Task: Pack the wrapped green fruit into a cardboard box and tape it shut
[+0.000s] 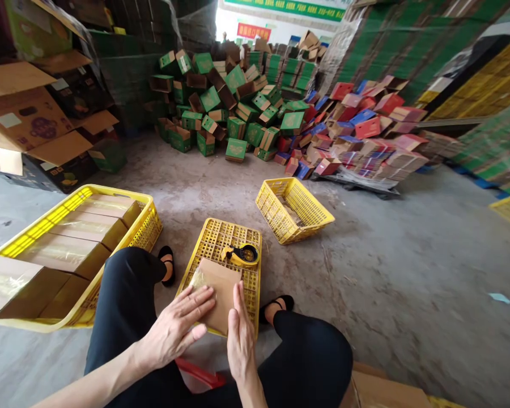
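A flat piece of brown cardboard (221,289), with clear tape along its left part, lies on an upturned yellow plastic crate (208,233) between my knees. My left hand (181,320) rests over its near left edge, fingers stretched out. Along the right edge stands my right hand (241,334), palm turned inward and fingers straight. Neither hand grips anything. Beyond the cardboard, a yellow and black tape dispenser (242,254) sits on the crate.
To the left, a large yellow crate (151,218) holds several taped brown cartons (94,226). A smaller yellow crate (295,209) stands ahead on the right. Piles of green boxes (236,127) and red boxes (368,127) lie farther back. Open cartons (29,119) are stacked at far left.
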`<state>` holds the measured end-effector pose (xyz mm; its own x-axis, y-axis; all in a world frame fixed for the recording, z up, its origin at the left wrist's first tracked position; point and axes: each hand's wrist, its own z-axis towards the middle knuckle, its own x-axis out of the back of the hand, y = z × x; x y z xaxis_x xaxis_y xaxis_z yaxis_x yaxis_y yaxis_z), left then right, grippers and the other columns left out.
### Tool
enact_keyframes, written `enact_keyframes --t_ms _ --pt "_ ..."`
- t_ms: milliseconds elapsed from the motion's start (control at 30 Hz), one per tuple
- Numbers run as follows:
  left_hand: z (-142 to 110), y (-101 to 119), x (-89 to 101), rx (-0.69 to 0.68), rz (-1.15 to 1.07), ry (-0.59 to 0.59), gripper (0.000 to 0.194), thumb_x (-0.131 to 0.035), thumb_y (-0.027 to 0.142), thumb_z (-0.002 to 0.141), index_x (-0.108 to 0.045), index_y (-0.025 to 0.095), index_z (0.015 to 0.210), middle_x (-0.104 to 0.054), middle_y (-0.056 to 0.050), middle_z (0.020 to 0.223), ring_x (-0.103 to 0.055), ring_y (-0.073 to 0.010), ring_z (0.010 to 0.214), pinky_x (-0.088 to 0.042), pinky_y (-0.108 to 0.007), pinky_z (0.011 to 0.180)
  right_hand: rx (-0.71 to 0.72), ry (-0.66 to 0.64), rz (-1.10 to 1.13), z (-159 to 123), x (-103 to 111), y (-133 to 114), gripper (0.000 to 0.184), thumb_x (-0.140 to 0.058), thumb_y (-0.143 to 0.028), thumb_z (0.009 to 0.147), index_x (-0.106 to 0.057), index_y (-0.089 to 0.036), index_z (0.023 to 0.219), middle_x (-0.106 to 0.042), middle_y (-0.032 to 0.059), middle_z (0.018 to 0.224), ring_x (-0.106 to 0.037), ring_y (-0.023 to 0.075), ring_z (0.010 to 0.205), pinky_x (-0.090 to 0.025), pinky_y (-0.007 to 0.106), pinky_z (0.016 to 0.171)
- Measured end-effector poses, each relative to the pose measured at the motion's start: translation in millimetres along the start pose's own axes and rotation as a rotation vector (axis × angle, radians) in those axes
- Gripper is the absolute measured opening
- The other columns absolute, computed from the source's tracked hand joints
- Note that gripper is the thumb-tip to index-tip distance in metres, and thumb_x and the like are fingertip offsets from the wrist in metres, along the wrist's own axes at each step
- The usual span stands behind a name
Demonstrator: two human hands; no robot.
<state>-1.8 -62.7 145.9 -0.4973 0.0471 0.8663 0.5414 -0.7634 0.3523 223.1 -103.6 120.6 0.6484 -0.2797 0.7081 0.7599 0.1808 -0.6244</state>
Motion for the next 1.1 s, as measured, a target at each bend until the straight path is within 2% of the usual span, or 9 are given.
enact_keyframes --t_ms 200,400,500,600,733,833,933,1033,1100 --pt "9.9 8.9 -7.9 0.102 0.130 0.036 0.078 -0.043 0.065 0.106 -0.028 0.020 0.169 -0.042 -0.015 0.167 -0.039 -0.0324 0.156 -0.022 -0.054 0.132 -0.001 -0.009 -0.067 -25.2 5.6 -11.4 0.059 -0.034 -0.028 0.113 -0.021 -0.028 0.170 -0.036 0.0067 0.171 -0.042 0.0272 0.153 -0.054 0.042 0.117" --pt "3.4 20.6 -6.2 -0.034 0.060 0.003 0.085 -0.045 0.068 0.104 -0.028 0.016 0.169 -0.043 -0.016 0.167 -0.040 -0.0323 0.156 -0.032 -0.050 0.130 0.203 -0.094 -0.170 10.3 15.8 -4.5 0.061 -0.039 -0.031 0.113 -0.020 -0.025 0.170 -0.038 0.0095 0.170 -0.036 0.0316 0.157 -0.047 0.055 0.122" --pt "-2.3 19.9 3.2 -0.059 -0.033 -0.018 0.076 -0.046 0.063 0.106 -0.034 0.018 0.166 -0.050 -0.014 0.163 -0.043 -0.0298 0.154 -0.038 -0.046 0.127 0.274 -0.119 -0.211 32.9 21.3 -7.9 0.059 -0.041 -0.032 0.112 -0.026 -0.025 0.169 -0.043 0.0095 0.167 -0.038 0.0325 0.156 -0.046 0.058 0.122" --pt "-2.5 14.8 11.9 -0.034 -0.130 0.020 0.049 -0.043 0.048 0.111 -0.056 0.022 0.152 -0.069 -0.011 0.142 -0.062 -0.0254 0.136 -0.045 -0.043 0.122 0.352 -0.213 -0.229 51.7 22.5 -23.1 0.056 -0.046 -0.036 0.111 -0.037 -0.026 0.165 -0.045 0.0077 0.166 -0.036 0.0333 0.157 -0.043 0.059 0.123" --pt "-1.9 0.2 13.1 0.167 -0.184 0.170 0.037 -0.045 0.039 0.112 -0.068 0.024 0.137 -0.072 -0.011 0.130 -0.069 -0.0256 0.121 -0.052 -0.046 0.115 0.405 -0.314 -0.216 61.1 16.9 -29.6 0.055 -0.047 -0.040 0.111 -0.036 -0.033 0.165 -0.044 0.0028 0.167 -0.033 0.0309 0.159 -0.034 0.062 0.128" --pt "-2.6 -15.2 3.3 0.431 -0.291 0.233 0.052 -0.048 0.050 0.109 -0.054 0.023 0.154 -0.053 -0.013 0.159 -0.053 -0.0304 0.145 -0.046 -0.050 0.121 0.144 -0.106 -0.222 42.4 6.4 -9.2 0.063 -0.041 -0.042 0.112 -0.021 -0.028 0.170 -0.035 0.0073 0.172 -0.027 0.0327 0.161 -0.039 0.059 0.125" --pt "-0.3 -27.3 -9.1 0.681 -0.574 0.122 0.065 -0.042 0.062 0.107 -0.050 0.022 0.158 -0.053 -0.011 0.161 -0.050 -0.0317 0.149 -0.043 -0.051 0.123 -0.081 0.070 -0.189 2.3 -12.7 12.7 0.068 -0.035 -0.041 0.113 -0.005 -0.022 0.172 -0.040 0.0129 0.169 -0.048 0.0287 0.151 -0.058 0.044 0.109" --pt "3.5 -30.2 -14.3 0.837 -0.819 -0.016 0.072 -0.040 0.073 0.103 -0.056 0.023 0.154 -0.062 -0.009 0.153 -0.055 -0.0338 0.145 -0.045 -0.051 0.121 -0.046 0.079 -0.123 -34.0 -33.7 14.6 0.066 -0.030 -0.030 0.114 0.002 -0.025 0.171 -0.060 0.0120 0.155 -0.069 0.0224 0.130 -0.066 0.033 0.086" --pt "3.9 -27.8 -14.3 0.862 -0.881 -0.002 0.075 -0.043 0.076 0.100 -0.060 0.023 0.150 -0.063 -0.008 0.152 -0.053 -0.0353 0.147 -0.044 -0.051 0.122 -0.056 0.091 -0.060 -43.1 -41.4 4.3 0.070 -0.032 -0.027 0.113 0.009 -0.023 0.170 -0.061 0.0129 0.153 -0.072 0.0211 0.125 -0.066 0.032 0.082"
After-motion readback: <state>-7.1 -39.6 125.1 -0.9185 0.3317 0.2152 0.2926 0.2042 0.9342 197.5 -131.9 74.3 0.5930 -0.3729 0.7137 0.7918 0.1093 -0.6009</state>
